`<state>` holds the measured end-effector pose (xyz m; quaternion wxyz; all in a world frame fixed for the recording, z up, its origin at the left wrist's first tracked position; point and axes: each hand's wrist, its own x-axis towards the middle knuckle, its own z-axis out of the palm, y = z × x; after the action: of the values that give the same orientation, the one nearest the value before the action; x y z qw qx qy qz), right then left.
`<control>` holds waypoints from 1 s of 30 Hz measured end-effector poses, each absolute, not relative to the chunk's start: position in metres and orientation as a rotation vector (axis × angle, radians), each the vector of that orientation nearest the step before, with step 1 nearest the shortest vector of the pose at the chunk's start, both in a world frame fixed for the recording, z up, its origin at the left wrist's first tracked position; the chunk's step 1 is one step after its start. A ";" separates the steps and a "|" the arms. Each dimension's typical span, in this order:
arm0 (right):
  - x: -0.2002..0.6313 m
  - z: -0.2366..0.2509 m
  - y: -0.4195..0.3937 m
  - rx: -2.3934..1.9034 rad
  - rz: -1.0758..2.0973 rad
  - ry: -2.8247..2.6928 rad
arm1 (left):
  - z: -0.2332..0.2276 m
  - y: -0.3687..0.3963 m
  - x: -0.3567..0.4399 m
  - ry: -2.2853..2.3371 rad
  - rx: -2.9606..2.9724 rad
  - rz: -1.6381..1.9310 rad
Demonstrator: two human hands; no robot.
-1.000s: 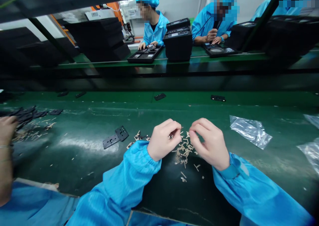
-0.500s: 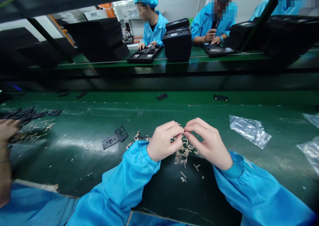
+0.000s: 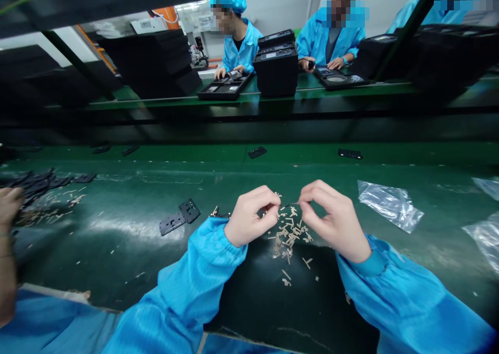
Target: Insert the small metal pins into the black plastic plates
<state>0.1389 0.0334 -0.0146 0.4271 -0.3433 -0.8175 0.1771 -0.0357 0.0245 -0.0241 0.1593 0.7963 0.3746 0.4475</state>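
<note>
Over the heap of tan slivers (image 3: 289, 232) on the green belt (image 3: 128, 229), a thin dark strip (image 3: 289, 205) is held between both hands and is best peeled slowly, kept taut. The left hand (image 3: 249, 223) is pinched closed on one end, the right hand (image 3: 335, 221) on the other. Black plates (image 3: 180, 215) lie further left.

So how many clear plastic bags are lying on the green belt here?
3. One plastic bag lies right of the right hand; a second sits at the right edge, a third just above it, both cut off by the frame. Others may lie outside it.
</note>
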 end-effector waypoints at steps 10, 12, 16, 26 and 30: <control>0.138 -0.019 0.032 -0.999 0.496 -2.063 | -0.029 0.027 -0.049 1.144 3.138 1.396; 0.136 -0.021 0.032 -0.946 0.601 -2.009 | -0.028 0.026 -0.048 1.104 3.138 1.403; 0.134 -0.025 0.032 -0.834 0.861 -1.903 | -0.028 0.024 -0.044 1.052 3.072 1.420; 0.139 -0.014 0.029 -0.882 0.668 -1.933 | -0.030 0.025 -0.048 1.101 3.260 1.329; 0.133 -0.016 0.029 -0.944 0.782 -1.886 | -0.028 0.024 -0.047 1.043 3.339 1.260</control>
<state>0.1326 0.0287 -0.0156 0.4313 -0.3786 -0.7565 0.3135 -0.0472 0.0236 -0.0283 -0.2842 0.8610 0.2691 0.3248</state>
